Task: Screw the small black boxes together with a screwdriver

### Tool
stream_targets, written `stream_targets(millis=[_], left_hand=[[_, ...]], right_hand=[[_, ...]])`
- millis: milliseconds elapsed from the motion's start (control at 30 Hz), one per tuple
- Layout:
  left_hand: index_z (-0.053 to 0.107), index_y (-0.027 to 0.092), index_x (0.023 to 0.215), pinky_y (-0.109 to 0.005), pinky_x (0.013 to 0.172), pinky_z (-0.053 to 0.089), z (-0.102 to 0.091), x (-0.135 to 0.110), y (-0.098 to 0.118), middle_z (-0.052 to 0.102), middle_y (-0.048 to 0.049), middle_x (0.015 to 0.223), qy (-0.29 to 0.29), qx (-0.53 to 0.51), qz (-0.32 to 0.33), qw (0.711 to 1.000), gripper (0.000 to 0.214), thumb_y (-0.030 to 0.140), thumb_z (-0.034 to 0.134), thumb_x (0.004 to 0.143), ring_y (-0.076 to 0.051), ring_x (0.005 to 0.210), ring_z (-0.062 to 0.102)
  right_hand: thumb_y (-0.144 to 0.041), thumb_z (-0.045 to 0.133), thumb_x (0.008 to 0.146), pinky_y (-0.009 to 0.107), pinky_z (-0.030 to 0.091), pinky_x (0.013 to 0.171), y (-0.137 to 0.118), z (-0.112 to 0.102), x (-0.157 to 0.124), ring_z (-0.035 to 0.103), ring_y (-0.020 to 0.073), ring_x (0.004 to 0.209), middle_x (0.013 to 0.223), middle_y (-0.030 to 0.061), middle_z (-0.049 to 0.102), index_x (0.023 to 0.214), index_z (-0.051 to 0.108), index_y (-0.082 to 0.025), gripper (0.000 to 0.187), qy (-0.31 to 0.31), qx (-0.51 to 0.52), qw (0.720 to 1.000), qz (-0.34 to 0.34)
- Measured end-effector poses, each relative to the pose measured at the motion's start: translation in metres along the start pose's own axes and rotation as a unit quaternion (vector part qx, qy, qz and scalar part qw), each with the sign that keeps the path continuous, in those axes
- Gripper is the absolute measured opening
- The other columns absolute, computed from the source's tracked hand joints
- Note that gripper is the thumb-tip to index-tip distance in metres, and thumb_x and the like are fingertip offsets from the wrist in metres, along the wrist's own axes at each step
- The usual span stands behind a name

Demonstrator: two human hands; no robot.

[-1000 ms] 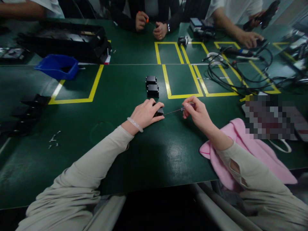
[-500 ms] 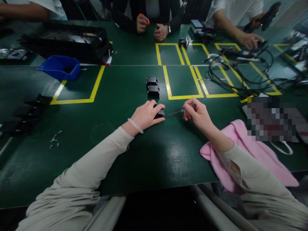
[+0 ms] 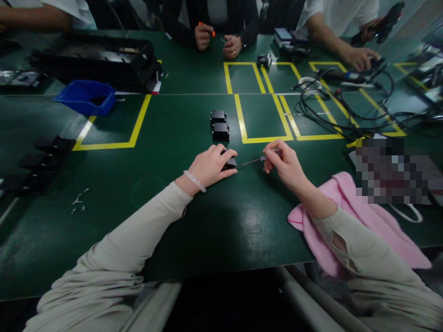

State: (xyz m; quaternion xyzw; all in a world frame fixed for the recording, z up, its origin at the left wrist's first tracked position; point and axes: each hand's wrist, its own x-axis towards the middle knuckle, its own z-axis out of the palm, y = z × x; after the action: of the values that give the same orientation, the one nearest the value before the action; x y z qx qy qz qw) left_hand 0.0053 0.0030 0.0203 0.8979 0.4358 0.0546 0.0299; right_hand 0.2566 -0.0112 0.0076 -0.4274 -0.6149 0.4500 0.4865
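Little has moved since the earlier frames; both hands stay put. From the head camera, the left hand [image 3: 211,165] presses a small black part [image 3: 230,163] onto the green table [image 3: 194,221], fingers curled over it, likely to steady it. Right hand [image 3: 284,163] pinches a thin screwdriver [image 3: 254,160], its tip meeting the part. Two similar parts [image 3: 219,124] sit just beyond.

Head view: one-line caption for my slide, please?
Left hand pins a small black part on the green table while right hand holds a thin screwdriver to it.
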Motion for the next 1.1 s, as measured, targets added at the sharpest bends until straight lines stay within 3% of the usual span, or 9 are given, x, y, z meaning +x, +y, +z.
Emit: stream_targets(millis=[100,267,433,600,800,967,1100], left_hand=[[0.054,0.023,0.136,-0.035,0.083,0.052,-0.0008,0.0003,0.0003,0.059,-0.0118,0.124,-0.005,-0.001,-0.001,1.0,0.046,0.049,0.06,0.099,-0.028,0.113,0.058],[0.053,0.023,0.138,-0.034,0.084,0.052,-0.0014,-0.0001,-0.0002,0.059,-0.0114,0.124,-0.008,-0.002,0.001,1.0,0.047,0.05,0.059,0.099,-0.027,0.113,0.058],[0.053,0.023,0.137,-0.034,0.084,0.052,-0.0012,-0.0002,-0.0002,0.059,-0.0116,0.124,-0.006,0.001,-0.002,1.0,0.047,0.05,0.06,0.099,-0.027,0.113,0.058],[0.053,0.023,0.137,-0.035,0.083,0.052,-0.0013,-0.0001,-0.0001,0.059,-0.0121,0.125,-0.01,0.001,0.001,1.0,0.047,0.05,0.059,0.099,-0.027,0.113,0.057],[0.052,0.023,0.137,-0.034,0.083,0.051,-0.002,-0.0001,0.0003,0.058,-0.0119,0.125,-0.013,-0.003,-0.002,1.0,0.047,0.05,0.059,0.099,-0.027,0.112,0.057],[0.053,0.023,0.137,-0.034,0.084,0.051,-0.0016,-0.0002,0.0002,0.059,-0.0117,0.124,-0.009,-0.001,-0.004,1.0,0.047,0.051,0.059,0.099,-0.027,0.112,0.057],[0.053,0.022,0.136,-0.034,0.083,0.051,-0.002,-0.0001,0.0002,0.059,-0.0119,0.124,-0.008,-0.001,-0.001,1.0,0.047,0.049,0.06,0.099,-0.027,0.112,0.057]], right_hand=[[-0.047,0.068,0.094,0.027,0.046,0.051,-0.0026,0.0002,-0.0002,0.056,0.0099,0.047,0.056,-0.0082,0.055,0.092,0.055,-0.023,0.027,-0.001,-0.001,1.0,-0.005],[-0.048,0.065,0.096,0.027,0.044,0.048,-0.0045,-0.0007,-0.0006,0.053,0.0097,0.043,0.05,-0.0103,0.046,0.086,0.054,-0.023,0.029,-0.012,-0.016,1.0,0.0],[-0.047,0.068,0.094,0.027,0.047,0.052,-0.0054,-0.0007,-0.0008,0.057,0.0106,0.048,0.056,-0.0089,0.055,0.095,0.054,-0.024,0.026,-0.012,-0.018,1.0,-0.011],[-0.051,0.065,0.096,0.027,0.045,0.049,-0.006,-0.0005,-0.0009,0.053,0.0102,0.044,0.049,-0.0101,0.046,0.085,0.053,-0.024,0.031,-0.017,-0.024,1.0,0.002],[-0.053,0.069,0.092,0.028,0.047,0.052,-0.0075,-0.0001,-0.001,0.057,0.0113,0.048,0.056,-0.0087,0.055,0.095,0.054,-0.025,0.032,-0.017,-0.018,1.0,-0.012],[-0.054,0.066,0.094,0.028,0.044,0.05,-0.0064,-0.0003,-0.0012,0.054,0.0103,0.044,0.05,-0.0098,0.047,0.084,0.054,-0.024,0.034,-0.018,-0.026,0.999,-0.004],[-0.051,0.068,0.093,0.028,0.047,0.05,-0.0072,0.0006,-0.0014,0.055,0.0108,0.045,0.052,-0.0102,0.049,0.091,0.054,-0.024,0.03,-0.01,-0.016,1.0,-0.004]])
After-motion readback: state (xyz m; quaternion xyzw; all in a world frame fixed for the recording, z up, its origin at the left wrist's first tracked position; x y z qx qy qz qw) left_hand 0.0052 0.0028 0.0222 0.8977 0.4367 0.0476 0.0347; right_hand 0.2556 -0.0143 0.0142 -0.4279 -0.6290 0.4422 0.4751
